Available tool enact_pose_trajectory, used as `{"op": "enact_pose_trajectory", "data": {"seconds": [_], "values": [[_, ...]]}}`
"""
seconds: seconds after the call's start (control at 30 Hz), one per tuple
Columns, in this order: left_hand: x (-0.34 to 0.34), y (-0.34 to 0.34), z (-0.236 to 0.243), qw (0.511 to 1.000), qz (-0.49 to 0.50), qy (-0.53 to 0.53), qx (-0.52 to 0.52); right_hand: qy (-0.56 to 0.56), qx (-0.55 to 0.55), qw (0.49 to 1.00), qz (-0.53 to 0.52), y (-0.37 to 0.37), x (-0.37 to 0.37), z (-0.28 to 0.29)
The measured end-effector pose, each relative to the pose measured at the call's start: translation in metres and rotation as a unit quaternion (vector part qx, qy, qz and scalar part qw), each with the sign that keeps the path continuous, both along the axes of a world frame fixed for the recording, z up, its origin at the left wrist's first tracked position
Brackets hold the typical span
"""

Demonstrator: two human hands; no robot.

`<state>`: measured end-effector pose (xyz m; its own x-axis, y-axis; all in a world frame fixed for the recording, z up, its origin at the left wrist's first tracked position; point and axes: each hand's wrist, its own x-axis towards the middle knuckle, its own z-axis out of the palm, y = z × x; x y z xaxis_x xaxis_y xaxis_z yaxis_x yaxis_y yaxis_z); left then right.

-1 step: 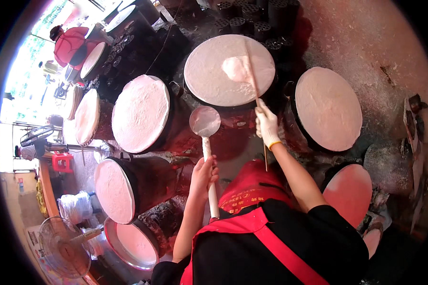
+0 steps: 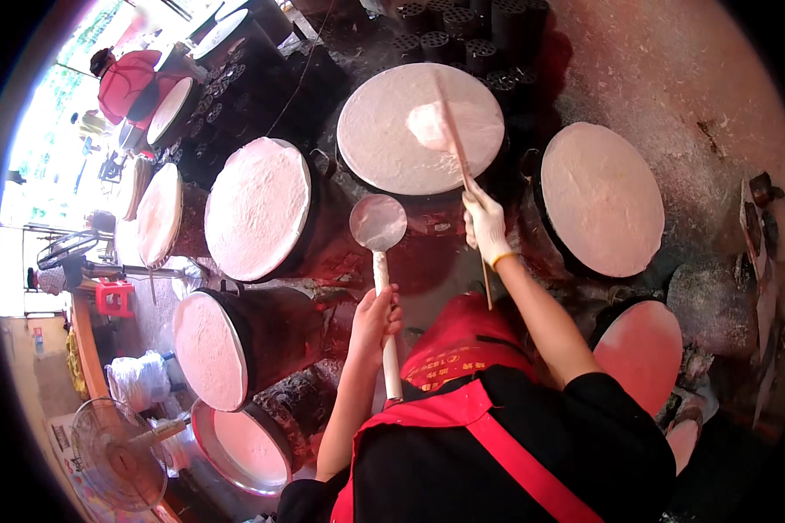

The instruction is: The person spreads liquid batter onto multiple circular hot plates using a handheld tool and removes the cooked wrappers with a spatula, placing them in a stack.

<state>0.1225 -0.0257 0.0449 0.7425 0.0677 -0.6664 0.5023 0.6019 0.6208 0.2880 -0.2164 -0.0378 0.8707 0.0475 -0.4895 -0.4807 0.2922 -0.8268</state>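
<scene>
Head view: gloved right hand (image 2: 487, 227) closed round a thin stick (image 2: 453, 131); stick runs from the fingers toward 11–12 o'clock, over a round pale-topped griddle (image 2: 371, 131), beside a wet patch (image 2: 427, 127). Bare left hand (image 2: 378, 318) grips a ladle (image 2: 378, 223), bowl at 12 o'clock from the fingers, handle end toward 6.

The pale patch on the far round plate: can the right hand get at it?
Likely yes: the gloved right hand grips a thin stick that overlaps the pale patch in this view, and nothing visible blocks the way.
</scene>
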Motion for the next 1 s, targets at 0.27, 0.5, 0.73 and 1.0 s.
{"op": "enact_pose_trajectory", "data": {"seconds": [0.27, 0.5, 0.73, 1.0], "values": [[0.043, 0.003, -0.014, 0.997, -0.054, 0.008, 0.053, 0.015, -0.085, 0.987, 0.135, -0.05, 0.052, 0.008], [0.164, 0.012, -0.052, 0.966, -0.092, -0.07, 0.231, -0.037, -0.094, 0.993, -0.059, -0.067, -0.019, -0.004], [0.211, 0.012, -0.098, 0.995, -0.013, 0.006, -0.101, 0.079, 0.14, 0.98, 0.12, 0.011, -0.035, 0.01], [0.13, 0.044, 0.017, 0.95, -0.096, -0.029, -0.297, -0.124, -0.145, 0.98, 0.049, -0.078, 0.048, 0.0]]}}
